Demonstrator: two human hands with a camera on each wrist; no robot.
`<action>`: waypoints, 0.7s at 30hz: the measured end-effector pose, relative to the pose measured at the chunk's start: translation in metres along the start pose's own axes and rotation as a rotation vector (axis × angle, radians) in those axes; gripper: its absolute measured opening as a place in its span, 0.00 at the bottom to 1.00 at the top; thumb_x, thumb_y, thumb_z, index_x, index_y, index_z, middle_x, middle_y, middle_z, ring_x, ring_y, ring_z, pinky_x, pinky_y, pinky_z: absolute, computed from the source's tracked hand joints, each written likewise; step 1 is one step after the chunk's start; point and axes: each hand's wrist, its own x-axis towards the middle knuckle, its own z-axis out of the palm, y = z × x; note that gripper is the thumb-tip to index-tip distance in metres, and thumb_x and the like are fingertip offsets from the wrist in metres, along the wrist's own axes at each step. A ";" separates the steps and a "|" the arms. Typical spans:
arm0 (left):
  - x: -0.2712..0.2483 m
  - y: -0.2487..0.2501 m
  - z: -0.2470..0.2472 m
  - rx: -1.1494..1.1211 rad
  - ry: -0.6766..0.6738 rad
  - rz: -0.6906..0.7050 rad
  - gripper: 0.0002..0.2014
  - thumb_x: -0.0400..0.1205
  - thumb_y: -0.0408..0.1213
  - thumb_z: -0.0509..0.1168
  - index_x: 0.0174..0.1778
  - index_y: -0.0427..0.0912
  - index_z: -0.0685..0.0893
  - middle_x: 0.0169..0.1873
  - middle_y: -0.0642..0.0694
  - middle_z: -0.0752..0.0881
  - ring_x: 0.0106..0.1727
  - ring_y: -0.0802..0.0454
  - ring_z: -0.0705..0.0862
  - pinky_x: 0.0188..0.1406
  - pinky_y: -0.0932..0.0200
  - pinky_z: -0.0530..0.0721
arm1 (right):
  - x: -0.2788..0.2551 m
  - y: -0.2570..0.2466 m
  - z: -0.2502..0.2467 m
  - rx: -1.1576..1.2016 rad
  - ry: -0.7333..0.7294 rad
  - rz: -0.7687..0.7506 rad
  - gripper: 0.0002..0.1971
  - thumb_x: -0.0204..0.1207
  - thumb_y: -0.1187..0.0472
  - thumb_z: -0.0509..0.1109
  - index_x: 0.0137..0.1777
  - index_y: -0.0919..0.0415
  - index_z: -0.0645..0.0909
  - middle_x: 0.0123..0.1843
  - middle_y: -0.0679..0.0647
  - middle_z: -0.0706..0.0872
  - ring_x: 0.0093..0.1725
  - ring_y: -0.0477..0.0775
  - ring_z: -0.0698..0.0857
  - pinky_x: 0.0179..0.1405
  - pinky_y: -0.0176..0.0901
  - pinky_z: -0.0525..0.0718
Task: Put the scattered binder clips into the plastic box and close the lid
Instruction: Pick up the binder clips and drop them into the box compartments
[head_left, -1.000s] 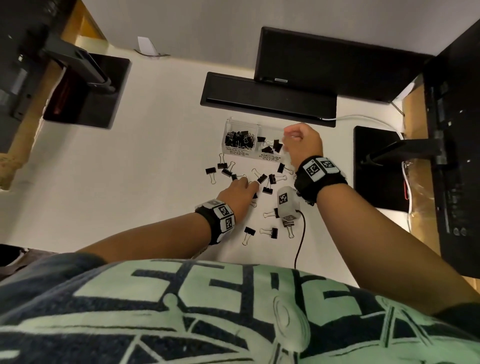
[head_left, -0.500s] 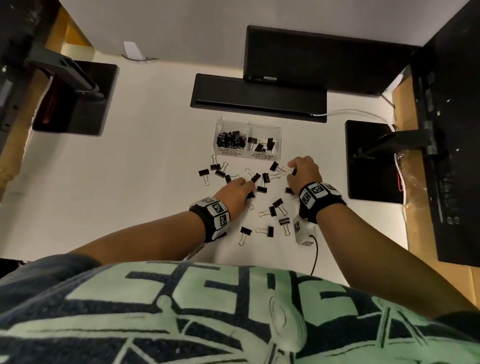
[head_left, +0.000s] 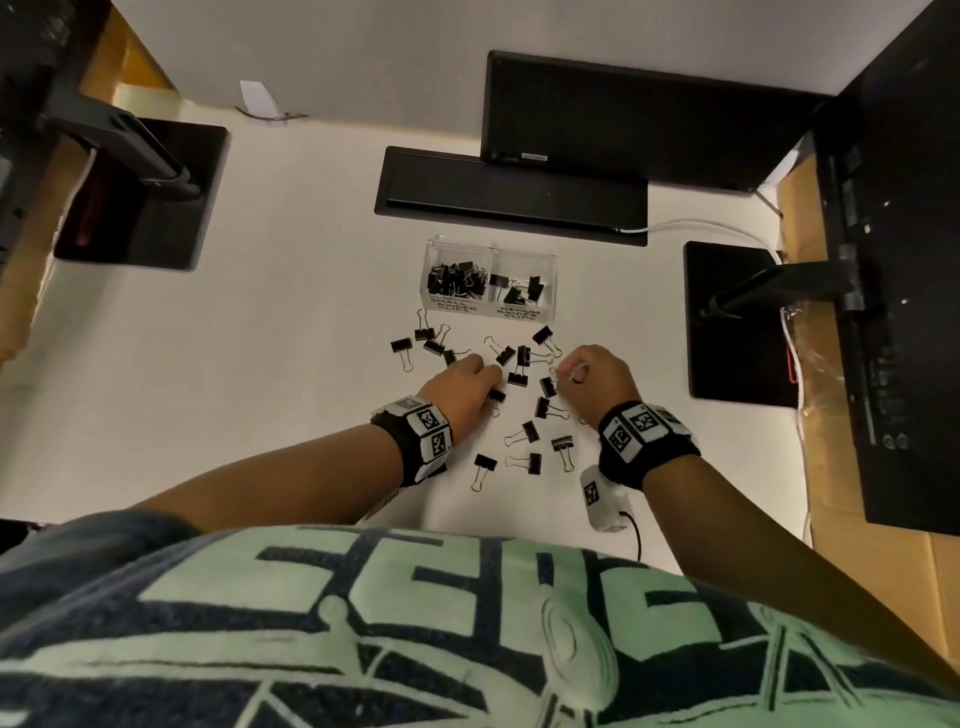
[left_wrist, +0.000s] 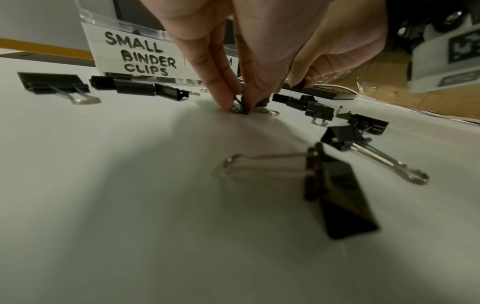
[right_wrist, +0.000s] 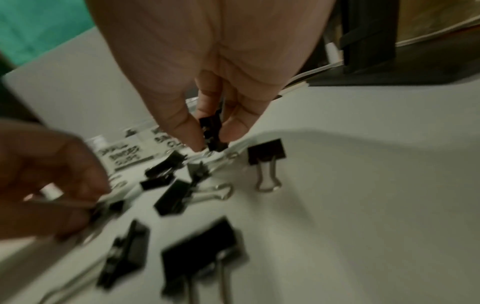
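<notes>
A white bench (head_left: 260, 364) carries scattered binder clips (head_left: 530, 432) at 6 o'clock of the clear plastic box (head_left: 491, 312). The left hand (head_left: 460, 387) pinches a small clip (left_wrist: 240, 107) against the bench; the right hand (head_left: 597, 379) pinches another clip (right_wrist: 211, 131) between thumb and fingers.

A: Where does the plastic box (head_left: 490, 283) sit?

B: Centre of the head view, on the desk (head_left: 291, 395), below the keyboard (head_left: 511, 195) and monitor (head_left: 644, 124). Clips lie in both its compartments.

A: And the scattered binder clips (head_left: 530, 431)?

B: Spread on the desk below the box, between and around the two hands. The left hand (head_left: 462, 387) is left of centre, the right hand (head_left: 597, 379) right of it, a monitor base (head_left: 737, 322) at far right
</notes>
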 end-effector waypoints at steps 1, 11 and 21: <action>0.001 0.000 -0.001 0.004 -0.002 0.006 0.12 0.80 0.33 0.62 0.60 0.39 0.78 0.55 0.38 0.79 0.56 0.39 0.80 0.48 0.50 0.83 | -0.003 -0.002 0.004 -0.024 -0.038 -0.034 0.04 0.71 0.69 0.69 0.43 0.62 0.83 0.40 0.47 0.78 0.41 0.48 0.78 0.44 0.40 0.81; -0.001 0.003 -0.003 0.034 -0.004 -0.016 0.10 0.82 0.34 0.58 0.57 0.39 0.77 0.55 0.40 0.81 0.59 0.41 0.77 0.45 0.50 0.81 | -0.002 -0.002 0.017 -0.320 -0.118 -0.238 0.08 0.73 0.71 0.65 0.43 0.60 0.82 0.53 0.55 0.81 0.56 0.56 0.76 0.47 0.41 0.76; -0.002 0.008 -0.005 -0.109 0.003 -0.086 0.16 0.80 0.28 0.59 0.64 0.40 0.73 0.60 0.40 0.74 0.50 0.37 0.81 0.40 0.49 0.80 | 0.020 -0.037 -0.001 0.010 -0.009 -0.170 0.04 0.71 0.66 0.74 0.41 0.58 0.82 0.47 0.53 0.82 0.44 0.48 0.81 0.48 0.38 0.82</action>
